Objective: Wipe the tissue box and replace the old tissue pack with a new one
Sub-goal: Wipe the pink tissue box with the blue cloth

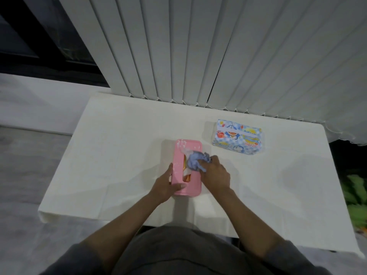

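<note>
A pink tissue box [193,184] lies lengthwise on the white table [119,155], with an orange old pack showing through its top slot. My left hand [165,184] grips the box's near left side, thumb on the lid. My right hand [215,173] holds a crumpled blue cloth [195,160] pressed on the lid's right middle part. A new blue cartoon-printed tissue pack [238,136] sits apart at the back right.
White vertical blinds [218,56] hang along the table's far edge. A dark window [39,36] is at the upper left. Grey floor lies to the left, and something green [355,197] shows beyond the right edge.
</note>
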Motion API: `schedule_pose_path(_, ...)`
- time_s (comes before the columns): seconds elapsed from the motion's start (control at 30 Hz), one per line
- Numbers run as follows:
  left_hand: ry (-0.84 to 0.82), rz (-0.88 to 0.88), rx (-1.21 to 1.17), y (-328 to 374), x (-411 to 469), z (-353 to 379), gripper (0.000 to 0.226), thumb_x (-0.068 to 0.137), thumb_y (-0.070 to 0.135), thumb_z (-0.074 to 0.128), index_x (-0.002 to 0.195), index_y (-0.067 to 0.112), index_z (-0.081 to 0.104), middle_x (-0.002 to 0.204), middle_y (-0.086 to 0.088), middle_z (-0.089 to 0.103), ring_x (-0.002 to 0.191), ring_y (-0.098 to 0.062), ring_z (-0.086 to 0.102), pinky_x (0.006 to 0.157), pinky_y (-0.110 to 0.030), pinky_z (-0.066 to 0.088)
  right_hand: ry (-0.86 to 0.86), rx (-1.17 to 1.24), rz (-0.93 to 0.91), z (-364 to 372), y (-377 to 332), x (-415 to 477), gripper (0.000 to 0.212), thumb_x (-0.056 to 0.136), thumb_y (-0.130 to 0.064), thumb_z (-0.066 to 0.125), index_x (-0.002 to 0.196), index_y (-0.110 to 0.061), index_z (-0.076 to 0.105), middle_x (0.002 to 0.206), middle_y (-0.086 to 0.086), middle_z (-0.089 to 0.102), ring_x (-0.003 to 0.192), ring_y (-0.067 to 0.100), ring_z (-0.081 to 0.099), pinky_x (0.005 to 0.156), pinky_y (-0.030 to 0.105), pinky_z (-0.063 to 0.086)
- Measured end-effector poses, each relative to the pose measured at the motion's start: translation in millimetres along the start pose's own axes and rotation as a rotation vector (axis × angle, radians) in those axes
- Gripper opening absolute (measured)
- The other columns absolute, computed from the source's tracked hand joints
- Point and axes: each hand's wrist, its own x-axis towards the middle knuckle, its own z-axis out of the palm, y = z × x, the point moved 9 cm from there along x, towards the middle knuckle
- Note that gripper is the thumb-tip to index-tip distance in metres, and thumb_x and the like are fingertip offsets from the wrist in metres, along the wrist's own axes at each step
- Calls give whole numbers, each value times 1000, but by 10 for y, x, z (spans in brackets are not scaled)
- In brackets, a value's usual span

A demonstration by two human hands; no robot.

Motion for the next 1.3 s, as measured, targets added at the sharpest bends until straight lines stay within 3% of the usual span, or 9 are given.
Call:
schedule_pose_path(0.2, 24, -20, 47, -29, 22, -13, 94, 77, 43, 80, 152, 35, 25, 134, 7, 59, 117, -20, 60, 95, -38, 56, -9, 5, -13, -72, -78, 381, 28, 95, -35, 48, 123, -37, 51, 117, 8, 46, 104, 36, 59, 85, 47, 52)
schedule_pose_path(0.37, 35, -19, 39, -77, -2, -32, 97, 78, 43, 80, 155, 34, 22, 139, 8, 58, 123, -15, 58, 98, -31, 53, -60, 62, -116, 215, 1, -229, 39, 93, -40, 53, 129, -49, 41, 119, 2, 49, 100, 30, 60, 81, 42, 54)
schedule_pose_path(0.5, 31, -12, 74, -89, 15, -16, 96, 84, 42, 75, 158, 31, 14, 147, 5, 50, 130, -17, 52, 105, -34, 48, -88, 112, -137, 305, 164, -710, 36, 92, -44, 55, 126, -55, 49, 116, -4, 54, 97, 23, 62, 80, 38, 55)
schedule_pose_path(0.6, 29, -15, 50, -82, 9, -22, 96, 81, 43, 77, 156, 32, 20, 142, 5, 56, 127, -17, 55, 104, -38, 50, -35, 51, -79, 201, 171, -501, 34, 92, -39, 56, 126, -44, 55, 116, -1, 53, 101, 26, 60, 79, 39, 54)
schedule_pose_path(0.73, 21, -15, 22, -37, -5, -25, 96, 80, 39, 79, 156, 33, 20, 137, 7, 57, 121, -13, 55, 97, -27, 52, 76, 66, 91, -152, 115, 143, 34, 94, -33, 56, 123, -15, 53, 114, 11, 54, 105, 35, 59, 78, 44, 50)
schedule_pose_path(0.9, 12, -17, 25, -19, -47, -15, 89, 82, 46, 74, 154, 36, 23, 136, 9, 57, 122, -15, 57, 87, -12, 50, 6, 90, -20, -29, -106, -17, 28, 92, -39, 57, 119, -31, 52, 109, 13, 53, 98, 36, 60, 80, 45, 52)
schedule_pose_path(1.0, 28, -6, 46, -41, -55, -5, 81, 88, 43, 69, 155, 32, 24, 141, 7, 56, 125, -18, 57, 99, -25, 48, -30, 151, 20, 230, 55, -494, 35, 89, -45, 61, 122, -38, 51, 116, 6, 55, 100, 32, 61, 79, 41, 52)
schedule_pose_path(1.13, 27, -31, 71, -79, -45, 19, 77, 91, 42, 65, 155, 30, 25, 143, 3, 55, 125, -20, 58, 103, -30, 48, 16, 153, 40, 262, 170, -747, 33, 88, -41, 64, 120, -35, 61, 110, 3, 58, 95, 28, 63, 76, 36, 53)
schedule_pose_path(1.3, 28, -20, 81, -12, -47, -5, 71, 87, 48, 68, 148, 38, 33, 131, 9, 61, 116, -19, 62, 88, -22, 49, 78, 114, 145, -27, 176, -102, 39, 93, -30, 57, 132, -27, 54, 116, 10, 53, 103, 34, 61, 81, 42, 53)
